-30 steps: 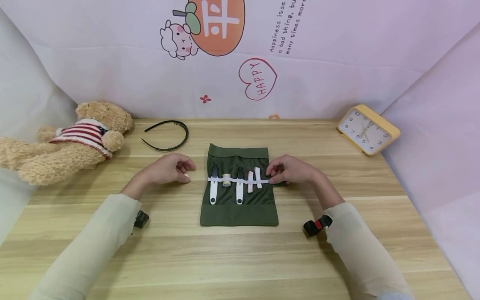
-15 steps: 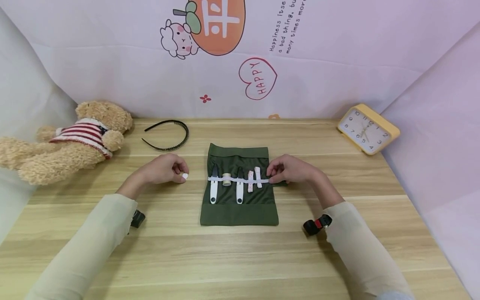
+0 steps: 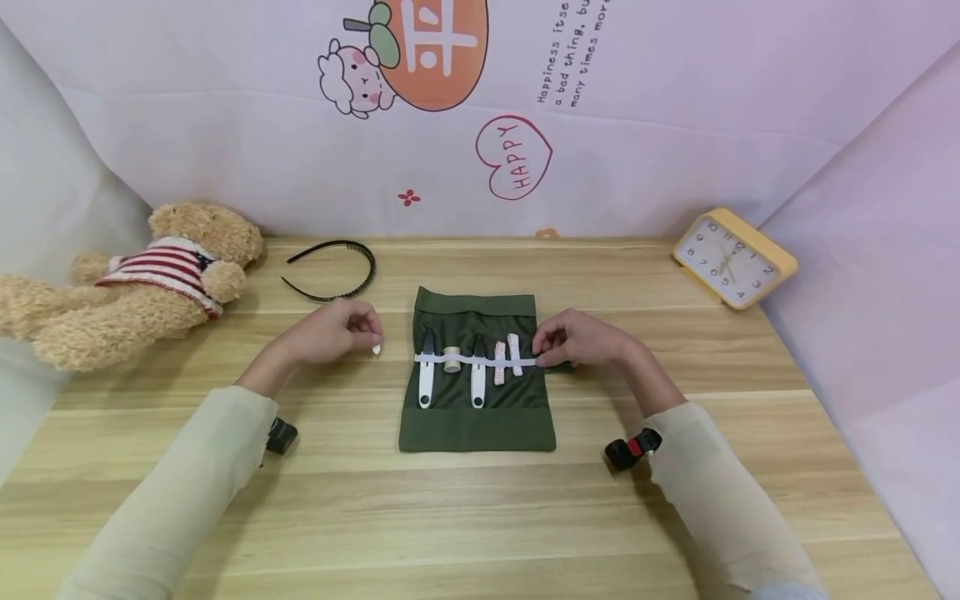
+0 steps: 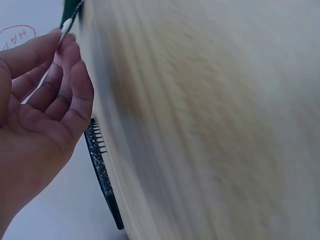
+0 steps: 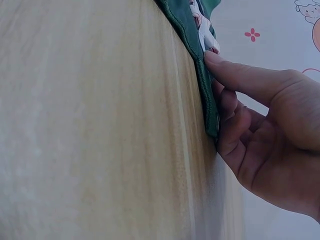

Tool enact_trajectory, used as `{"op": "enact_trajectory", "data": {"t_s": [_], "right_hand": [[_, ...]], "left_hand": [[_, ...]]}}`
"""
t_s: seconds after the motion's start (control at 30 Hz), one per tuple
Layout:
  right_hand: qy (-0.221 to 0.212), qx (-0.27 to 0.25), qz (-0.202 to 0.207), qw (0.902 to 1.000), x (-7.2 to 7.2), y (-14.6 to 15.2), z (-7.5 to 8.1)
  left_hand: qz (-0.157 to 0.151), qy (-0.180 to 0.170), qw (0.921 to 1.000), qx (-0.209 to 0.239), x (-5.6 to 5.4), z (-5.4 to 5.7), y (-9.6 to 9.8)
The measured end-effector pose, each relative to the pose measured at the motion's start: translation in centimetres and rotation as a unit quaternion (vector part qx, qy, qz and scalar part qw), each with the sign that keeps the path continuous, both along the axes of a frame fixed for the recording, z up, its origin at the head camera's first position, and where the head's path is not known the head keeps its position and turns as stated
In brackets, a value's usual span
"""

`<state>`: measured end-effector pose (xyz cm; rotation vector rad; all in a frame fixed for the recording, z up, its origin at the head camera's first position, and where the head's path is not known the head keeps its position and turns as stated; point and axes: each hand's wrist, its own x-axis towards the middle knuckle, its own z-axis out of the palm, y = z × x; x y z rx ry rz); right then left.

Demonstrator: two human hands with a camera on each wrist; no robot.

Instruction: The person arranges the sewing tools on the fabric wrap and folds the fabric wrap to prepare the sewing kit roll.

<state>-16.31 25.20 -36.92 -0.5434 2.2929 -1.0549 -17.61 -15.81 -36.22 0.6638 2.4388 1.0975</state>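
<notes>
A dark green fabric roll-up case (image 3: pixel 477 429) lies unrolled on the table. Under its white elastic band sit two white-handled, dark-tipped tools (image 3: pixel 426 385), a pale thread spool (image 3: pixel 452 360) and two folded tape-like strips (image 3: pixel 500 363), one pinkish, one white. To the case's left, my left hand (image 3: pixel 333 332) pinches a small white flat piece (image 3: pixel 377 348) between thumb and finger, above the table. In the left wrist view this white piece (image 4: pixel 65 26) shows at the fingertips. My right hand (image 3: pixel 577 337) grips the case's right edge by the band's end, thumb on the band, other fingers curled.
A black toothed headband (image 3: pixel 366 279) lies behind my left hand. A teddy bear (image 3: pixel 165 279) in a striped top lies at the far left. On the back right stands a yellow clock (image 3: pixel 738 258). A printed white cloth (image 3: pixel 637 183) hangs behind the table.
My left hand has shifted slightly up and right since half a second ago, still pinching the white piece, which now looks more edge-on. The right hand stays at the case's edge.
</notes>
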Motion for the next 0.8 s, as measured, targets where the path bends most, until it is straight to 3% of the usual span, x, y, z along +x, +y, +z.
{"op": "enact_trajectory", "data": {"t_s": [0.17,0.53,0.7,0.8], "right_hand": [[-0.001,0.0,0.004,1.0,-0.1,0.1,0.0],[0.001,-0.007,0.018,0.9998,-0.3,0.2,-0.2],[-0.004,-0.003,0.007,1.0,-0.2,0.1,-0.1],[-0.006,0.0,0.004,1.0,-0.2,0.1,0.0]], "left_hand": [[0.013,-0.013,0.9997,0.015,-0.2,0.6,0.9],[-0.008,0.025,0.9976,0.064,-0.9,2.0,4.8],[-0.018,0.043,0.997,0.061,-0.9,2.4,6.5],[-0.016,0.035,0.9973,0.062,-0.9,2.4,7.4]]}}
